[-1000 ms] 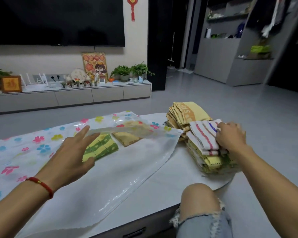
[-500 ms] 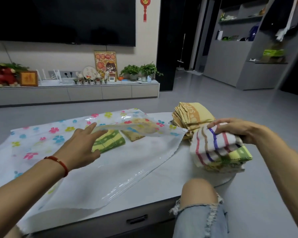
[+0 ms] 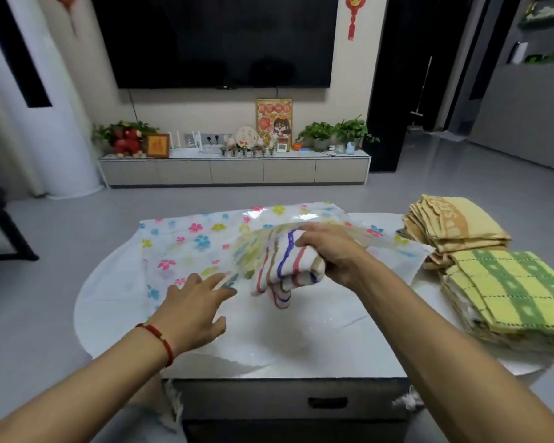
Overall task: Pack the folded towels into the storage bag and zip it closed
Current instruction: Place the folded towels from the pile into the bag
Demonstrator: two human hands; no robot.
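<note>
Right hand (image 3: 333, 254) holds the folded striped towel (image 3: 288, 266) in a full grip at the mouth of the flower-print storage bag (image 3: 186, 247), towel's long axis pointing left-forward into the opening. Left hand (image 3: 194, 306), fingers spread flat, lifts the clear film flap just beside it. Terry cloth is soft and floppy, film slick; remaining towel stacks (image 3: 493, 276) sit right on the counter (image 3: 301, 346).

The storage bag (image 3: 186, 251) lies flat on the table (image 3: 301, 369), its mouth facing right. At that mouth the right hand (image 3: 330, 254) holds a folded towel (image 3: 288, 270), partly under the bag's upper sheet. The left hand (image 3: 194, 310) rests on the bag's near edge, left of the towel. Two towel stacks sit at the table's right: one far (image 3: 451, 225), one near (image 3: 509, 295). Behind the table stands a low cabinet (image 3: 237, 171), below a television (image 3: 218, 39).
</note>
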